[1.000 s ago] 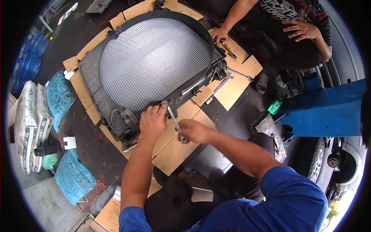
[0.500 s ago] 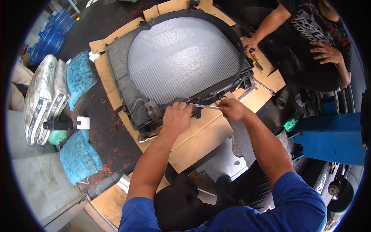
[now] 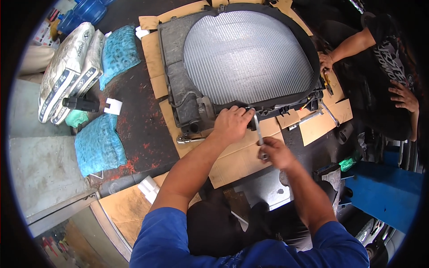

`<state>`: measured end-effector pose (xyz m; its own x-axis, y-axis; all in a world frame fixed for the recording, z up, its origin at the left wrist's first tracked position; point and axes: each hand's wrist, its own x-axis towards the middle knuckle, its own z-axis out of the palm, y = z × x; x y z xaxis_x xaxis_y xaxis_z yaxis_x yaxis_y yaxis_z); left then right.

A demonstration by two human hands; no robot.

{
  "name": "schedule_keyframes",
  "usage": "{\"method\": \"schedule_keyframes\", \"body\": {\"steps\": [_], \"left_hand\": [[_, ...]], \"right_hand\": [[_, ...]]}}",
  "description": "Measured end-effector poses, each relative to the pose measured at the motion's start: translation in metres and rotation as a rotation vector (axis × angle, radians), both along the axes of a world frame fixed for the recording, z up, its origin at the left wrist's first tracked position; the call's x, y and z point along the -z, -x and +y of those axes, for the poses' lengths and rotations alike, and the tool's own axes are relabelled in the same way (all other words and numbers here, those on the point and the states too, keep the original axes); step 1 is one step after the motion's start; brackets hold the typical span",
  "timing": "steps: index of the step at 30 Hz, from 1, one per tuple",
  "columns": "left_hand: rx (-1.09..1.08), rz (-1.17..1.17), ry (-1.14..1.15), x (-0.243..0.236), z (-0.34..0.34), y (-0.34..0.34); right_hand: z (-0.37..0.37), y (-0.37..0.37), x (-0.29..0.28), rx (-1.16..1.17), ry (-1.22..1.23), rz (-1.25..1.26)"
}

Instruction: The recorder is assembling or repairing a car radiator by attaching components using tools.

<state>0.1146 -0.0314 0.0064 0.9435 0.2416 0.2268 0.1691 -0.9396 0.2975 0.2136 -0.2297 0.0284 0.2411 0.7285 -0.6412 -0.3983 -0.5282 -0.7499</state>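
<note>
A radiator (image 3: pixel 248 56) with a black fan shroud (image 3: pixel 313 49) around its silver fins lies flat in front of me. My right hand (image 3: pixel 278 152) is closed around the lower end of a metal wrench (image 3: pixel 257 127), and a ring end shows below the fingers. The wrench's upper end meets the near edge of the shroud. There my left hand (image 3: pixel 232 124) lies with its fingers curled together over the edge, beside the wrench's tip. What those fingers grip is hidden.
Cardboard (image 3: pixel 237 163) lies under the radiator, with a ratchet (image 3: pixel 190 140) and another wrench (image 3: pixel 330 114) on it. A co-worker's hand (image 3: pixel 326 61) touches the far right side. Blue bags (image 3: pixel 100 145) and white sacks (image 3: pixel 67 71) are left; a blue metal beam (image 3: pixel 384 192) is right.
My right hand has swung down and toward me, turning the wrench from nearly level to steep. My left hand stays at the shroud's edge. The whole view has shifted.
</note>
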Motion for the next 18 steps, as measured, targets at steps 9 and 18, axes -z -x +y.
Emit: {"method": "schedule_keyframes", "body": {"steps": [9,18], "left_hand": [[0.017,0.149,0.030,-0.004,0.000,-0.008],[0.005,0.184,0.030,-0.007,0.002,-0.002]], "right_hand": [[0.016,-0.128,-0.005,-0.084,0.094,-0.392],[0.007,-0.003,-0.009,-0.134,0.138,-0.124]]}}
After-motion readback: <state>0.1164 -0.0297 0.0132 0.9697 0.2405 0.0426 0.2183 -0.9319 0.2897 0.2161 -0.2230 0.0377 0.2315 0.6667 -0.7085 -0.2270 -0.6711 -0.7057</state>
